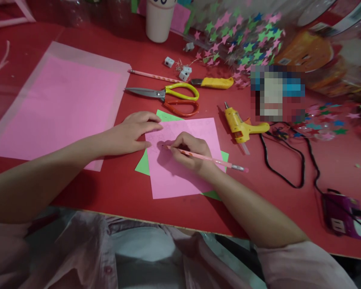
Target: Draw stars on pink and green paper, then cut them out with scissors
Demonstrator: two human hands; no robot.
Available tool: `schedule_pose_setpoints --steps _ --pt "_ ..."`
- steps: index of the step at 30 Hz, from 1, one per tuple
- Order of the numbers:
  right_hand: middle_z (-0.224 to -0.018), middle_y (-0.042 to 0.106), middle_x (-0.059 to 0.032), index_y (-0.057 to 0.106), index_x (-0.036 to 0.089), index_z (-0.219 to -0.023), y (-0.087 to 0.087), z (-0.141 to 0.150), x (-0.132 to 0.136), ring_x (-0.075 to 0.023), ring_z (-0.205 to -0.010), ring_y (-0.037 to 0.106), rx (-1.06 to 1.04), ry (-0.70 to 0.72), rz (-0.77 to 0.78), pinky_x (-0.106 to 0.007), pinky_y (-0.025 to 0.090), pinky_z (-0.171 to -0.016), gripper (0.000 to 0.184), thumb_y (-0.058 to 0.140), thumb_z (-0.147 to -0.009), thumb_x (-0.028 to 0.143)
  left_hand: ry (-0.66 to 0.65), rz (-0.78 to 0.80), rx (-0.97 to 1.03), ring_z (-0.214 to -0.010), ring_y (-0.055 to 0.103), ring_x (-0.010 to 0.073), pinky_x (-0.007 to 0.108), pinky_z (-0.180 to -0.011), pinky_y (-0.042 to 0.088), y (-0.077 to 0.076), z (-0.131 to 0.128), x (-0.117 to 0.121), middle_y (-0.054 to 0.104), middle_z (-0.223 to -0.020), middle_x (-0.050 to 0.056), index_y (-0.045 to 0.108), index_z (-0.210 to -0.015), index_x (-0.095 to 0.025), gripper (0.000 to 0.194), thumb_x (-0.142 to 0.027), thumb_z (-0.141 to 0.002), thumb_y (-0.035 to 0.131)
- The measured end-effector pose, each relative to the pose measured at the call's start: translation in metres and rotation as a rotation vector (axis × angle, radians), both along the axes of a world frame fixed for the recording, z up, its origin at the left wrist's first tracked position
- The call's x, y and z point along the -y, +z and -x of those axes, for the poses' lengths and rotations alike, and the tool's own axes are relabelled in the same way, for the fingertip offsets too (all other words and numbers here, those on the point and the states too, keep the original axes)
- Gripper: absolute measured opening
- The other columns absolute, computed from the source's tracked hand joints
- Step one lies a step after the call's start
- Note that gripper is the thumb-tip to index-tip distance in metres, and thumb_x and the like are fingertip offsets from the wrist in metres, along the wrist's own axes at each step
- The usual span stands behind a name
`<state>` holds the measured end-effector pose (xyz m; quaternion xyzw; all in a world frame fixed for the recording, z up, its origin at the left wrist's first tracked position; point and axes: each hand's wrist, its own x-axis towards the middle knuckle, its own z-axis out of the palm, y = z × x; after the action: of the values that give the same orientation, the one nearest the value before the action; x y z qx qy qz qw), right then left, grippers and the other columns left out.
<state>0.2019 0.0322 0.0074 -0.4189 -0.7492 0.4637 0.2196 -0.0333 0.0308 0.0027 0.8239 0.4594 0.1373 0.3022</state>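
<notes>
A pink square sheet of paper (183, 182) lies over a green sheet (143, 163), whose corners stick out around it. Faint pencil lines show near the pink sheet's upper left. My right hand (192, 150) is closed around a pink pencil (210, 158), its tip down at the paper and its eraser end pointing right. My left hand (132, 132) rests at the sheet's left edge, fingers stretched out and touching the paper, with nothing held. Just beyond the sheets lie scissors (165, 95) with one yellow and one red handle.
Larger pink sheets (63, 104) lie on the left. Behind the scissors are a second pencil (156, 75) and a yellow utility knife (216, 82). A yellow glue gun (239, 125), a black cord (301, 160) and a purple box (338, 212) sit right. A white cup (159, 24) stands behind.
</notes>
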Motion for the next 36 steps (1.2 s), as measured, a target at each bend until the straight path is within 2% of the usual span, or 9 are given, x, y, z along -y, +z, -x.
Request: schedule_pose_setpoints --steps 5,14,28,36 --pt "-0.058 0.049 0.006 0.045 0.022 -0.069 -0.0031 -0.0004 0.0 -0.0089 -0.053 0.041 0.011 -0.045 -0.077 -0.024 0.031 -0.052 0.017 0.059 -0.077 0.018 -0.006 0.011 -0.001 -0.137 0.04 0.0305 0.049 -0.118 0.028 0.0004 -0.0005 -0.0001 0.049 -0.143 0.009 0.059 -0.13 -0.022 0.046 -0.033 -0.086 0.054" --pt "-0.055 0.044 0.0071 0.042 0.023 -0.066 -0.0045 -0.0007 -0.0006 -0.0077 -0.049 0.036 -0.015 -0.106 -0.118 -0.024 0.028 -0.049 0.019 0.057 -0.075 0.015 0.002 0.009 -0.001 -0.138 0.039 0.0308 0.051 -0.118 0.028 0.0002 -0.0007 0.0007 0.049 -0.144 0.009 0.059 -0.13 -0.022 0.045 -0.032 -0.086 0.054" --pt "-0.053 0.043 0.0072 0.043 0.022 -0.064 -0.0048 -0.0015 -0.0019 -0.0069 -0.048 0.035 0.019 -0.112 -0.159 -0.023 0.027 -0.046 0.017 0.054 -0.07 0.012 -0.006 -0.001 0.001 -0.138 0.039 0.0303 0.05 -0.117 0.029 -0.0012 -0.0002 0.0003 0.048 -0.144 0.009 0.058 -0.131 -0.022 0.045 -0.033 -0.087 0.054" --pt "-0.056 0.049 0.0054 0.045 0.022 -0.066 -0.0036 -0.0034 0.0009 -0.0079 -0.051 0.041 0.046 -0.036 -0.116 -0.023 0.032 -0.049 0.016 0.057 -0.075 0.019 -0.003 -0.01 0.005 -0.137 0.04 0.0304 0.051 -0.117 0.028 -0.0014 -0.0004 0.0006 0.049 -0.144 0.009 0.059 -0.13 -0.023 0.045 -0.033 -0.087 0.053"
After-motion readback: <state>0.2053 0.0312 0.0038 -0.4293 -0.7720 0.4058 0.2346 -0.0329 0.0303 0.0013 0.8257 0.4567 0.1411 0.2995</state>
